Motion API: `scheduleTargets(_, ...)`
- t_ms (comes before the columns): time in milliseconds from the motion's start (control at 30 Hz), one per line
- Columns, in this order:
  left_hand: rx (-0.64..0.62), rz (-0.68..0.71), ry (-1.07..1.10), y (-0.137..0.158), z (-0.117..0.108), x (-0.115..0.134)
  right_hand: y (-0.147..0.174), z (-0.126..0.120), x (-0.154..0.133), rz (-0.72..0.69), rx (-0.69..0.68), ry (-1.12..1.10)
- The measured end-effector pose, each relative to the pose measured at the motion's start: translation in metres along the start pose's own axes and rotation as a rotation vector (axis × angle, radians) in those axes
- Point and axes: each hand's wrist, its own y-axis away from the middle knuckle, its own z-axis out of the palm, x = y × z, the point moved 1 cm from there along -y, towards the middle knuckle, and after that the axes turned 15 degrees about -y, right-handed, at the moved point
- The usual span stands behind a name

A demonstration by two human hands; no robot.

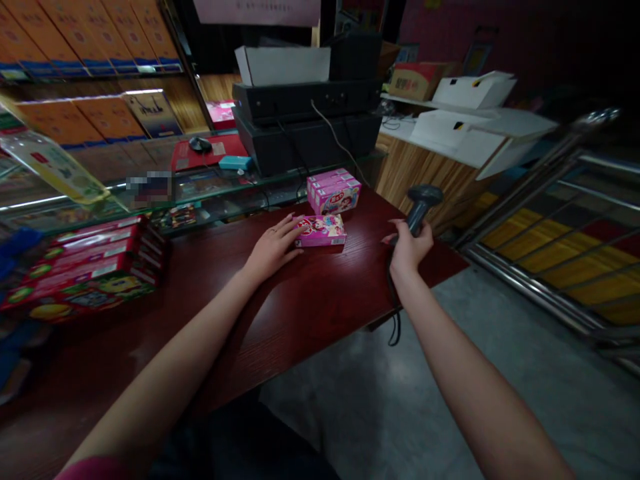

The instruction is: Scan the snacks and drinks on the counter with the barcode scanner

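Note:
A small pink carton (pixel 323 230) printed with cartoon figures lies flat on the dark red wooden table (pixel 310 307). My left hand (pixel 275 245) straddles its left end, the fingers over the top and the thumb low at the near side. A bundle of similar pink cartons (pixel 334 191) stands just behind it. To the right, above the table's end, my right hand (pixel 411 245) is wrapped round the handle of a dark grey barcode scanner (pixel 421 203), its head up. A black cord loop (pixel 395 330) hangs below that hand.
Red fruit-printed boxes (pixel 95 267) stand at the left, with a tilted bottle (pixel 55 163) behind them. A glass counter (pixel 210 213) borders the table's far side, carrying dark machines (pixel 305 133). A metal railing (pixel 535 287) rises at the right.

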Motion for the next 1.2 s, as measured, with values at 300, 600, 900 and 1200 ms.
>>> scheduleTargets(300, 0.136, 0.078, -0.006, -0.032, 0.005, 0.017, 0.003, 0.001, 0.001, 0.048, 0.023, 0.014)
scheduleTargets(600, 0.21, -0.142, -0.068, -0.091, 0.033, 0.039, 0.006, 0.002, -0.001, 0.074, 0.052, 0.072)
scheduleTargets(900, 0.307, -0.345, -0.104, -0.105, 0.05, 0.034, 0.004, -0.002, 0.003, 0.091, 0.059, 0.088)
scheduleTargets(1200, 0.259, -0.372, -0.067, -0.114, 0.057, 0.038, 0.003, -0.002, 0.001, 0.085, 0.045, 0.059)
